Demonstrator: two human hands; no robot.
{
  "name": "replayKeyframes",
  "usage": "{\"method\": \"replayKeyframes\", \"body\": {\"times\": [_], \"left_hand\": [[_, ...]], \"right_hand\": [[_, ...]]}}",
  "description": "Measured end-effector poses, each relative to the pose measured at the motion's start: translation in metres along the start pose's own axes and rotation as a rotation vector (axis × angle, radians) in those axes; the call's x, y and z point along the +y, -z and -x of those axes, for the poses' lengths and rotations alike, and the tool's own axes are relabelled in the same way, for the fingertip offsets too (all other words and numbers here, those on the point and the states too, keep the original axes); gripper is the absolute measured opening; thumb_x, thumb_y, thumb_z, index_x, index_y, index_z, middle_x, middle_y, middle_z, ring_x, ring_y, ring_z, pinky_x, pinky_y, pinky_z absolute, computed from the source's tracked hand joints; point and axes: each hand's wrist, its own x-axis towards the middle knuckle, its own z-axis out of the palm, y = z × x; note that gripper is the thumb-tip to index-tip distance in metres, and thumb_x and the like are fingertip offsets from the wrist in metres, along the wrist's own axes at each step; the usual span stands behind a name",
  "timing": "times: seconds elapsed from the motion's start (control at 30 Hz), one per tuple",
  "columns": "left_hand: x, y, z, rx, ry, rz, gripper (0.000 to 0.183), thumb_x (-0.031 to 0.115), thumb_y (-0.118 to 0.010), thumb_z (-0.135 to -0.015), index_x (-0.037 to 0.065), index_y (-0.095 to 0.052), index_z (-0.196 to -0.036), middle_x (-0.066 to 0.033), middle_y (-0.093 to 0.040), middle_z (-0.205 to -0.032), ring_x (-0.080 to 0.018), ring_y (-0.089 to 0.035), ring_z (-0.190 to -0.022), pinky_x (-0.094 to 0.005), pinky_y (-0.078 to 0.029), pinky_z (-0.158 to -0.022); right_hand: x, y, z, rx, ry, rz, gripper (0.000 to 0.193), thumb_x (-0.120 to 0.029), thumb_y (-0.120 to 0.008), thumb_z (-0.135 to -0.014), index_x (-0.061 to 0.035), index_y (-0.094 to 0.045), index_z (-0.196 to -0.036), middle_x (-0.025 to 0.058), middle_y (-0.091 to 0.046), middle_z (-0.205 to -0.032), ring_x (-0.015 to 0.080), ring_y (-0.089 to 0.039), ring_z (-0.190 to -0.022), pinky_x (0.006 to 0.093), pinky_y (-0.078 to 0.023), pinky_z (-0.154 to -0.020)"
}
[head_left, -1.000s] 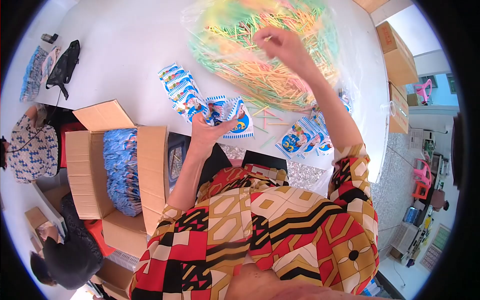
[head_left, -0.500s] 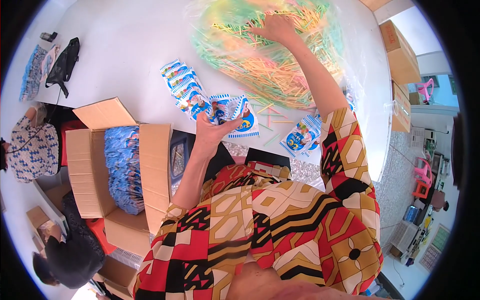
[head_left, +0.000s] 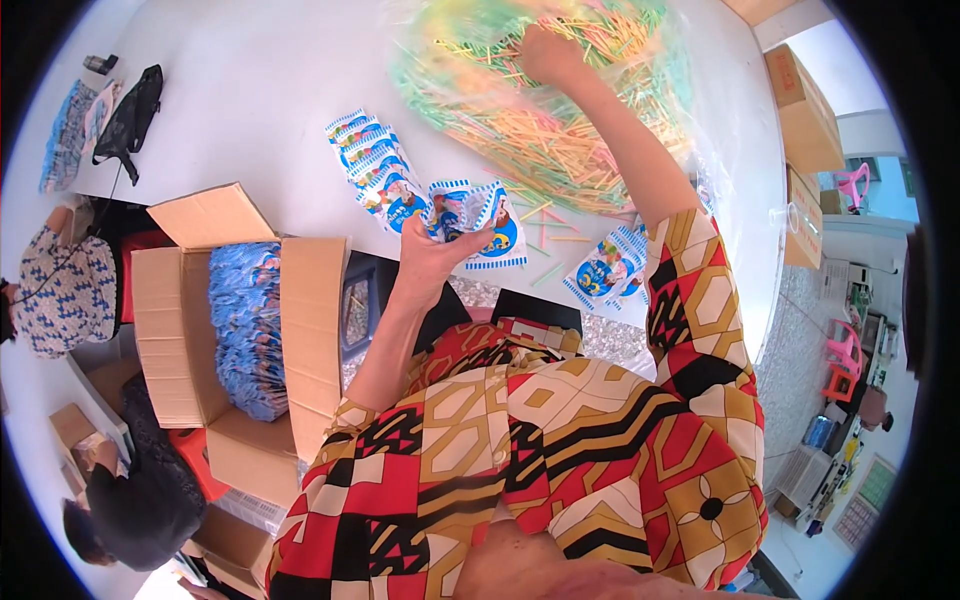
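Note:
My left hand grips a blue-and-white printed packet at the table's near edge, thumb and fingers around its spread mouth. Touching it on the left, a fanned row of matching packets lies on the table. My right hand reaches down into a large clear plastic bag full of thin sticks in yellow, green, pink and orange. It looks curled, but its fingers are hidden among the sticks. More packets lie by my right sleeve.
Loose sticks lie between bag and packets. At my left stands an open cardboard box packed with blue packets. Brown cartons line the table's right side. Two people sit at the left, beside a black bag.
My right hand has curled and lowered its fingers deeper among the sticks; its thumb showed before. My left hand keeps its grip on the packet. The whole view has shifted slightly.

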Motion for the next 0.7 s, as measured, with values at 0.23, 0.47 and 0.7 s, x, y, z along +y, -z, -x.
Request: {"method": "replayKeyframes", "body": {"times": [0.23, 0.47, 0.7], "left_hand": [[-0.001, -0.008, 0.001, -0.018, -0.051, 0.007, 0.029, -0.002, -0.071, -0.07, -0.004, -0.061, -0.097, -0.0083, -0.065, -0.091, -0.0121, -0.063, -0.077, -0.0259, -0.052, -0.069], [-0.005, -0.004, 0.001, 0.013, -0.044, 0.004, 0.027, -0.002, -0.071, -0.07, -0.005, -0.061, -0.096, -0.0085, -0.065, -0.089, -0.0119, -0.063, -0.075, -0.0262, -0.052, -0.068], [-0.008, -0.009, -0.001, -0.011, -0.032, -0.011, 0.026, -0.001, -0.072, -0.07, -0.006, -0.062, -0.094, -0.0084, -0.065, -0.086, -0.0117, -0.063, -0.072, -0.026, -0.053, -0.066]], "right_hand": [[0.009, -0.026, 0.0, 0.232, 0.098, 0.043, 0.024, -0.015, -0.045, -0.082, 0.0027, -0.045, -0.099, 0.022, -0.062, -0.087, 0.0347, -0.063, -0.082, 0.0464, -0.049, -0.071], [0.037, -0.031, 0.005, 0.236, 0.165, -0.304, 0.039, -0.024, -0.044, -0.088, 0.0027, -0.041, -0.116, 0.0245, -0.059, -0.102, 0.0388, -0.057, -0.094, 0.0461, -0.045, -0.08], [0.096, -0.063, -0.004, 0.48, 0.335, -0.445, 0.046, -0.032, -0.045, -0.089, -0.0008, -0.041, -0.123, 0.023, -0.058, -0.105, 0.0393, -0.055, -0.097, 0.0448, -0.042, -0.083]]}}
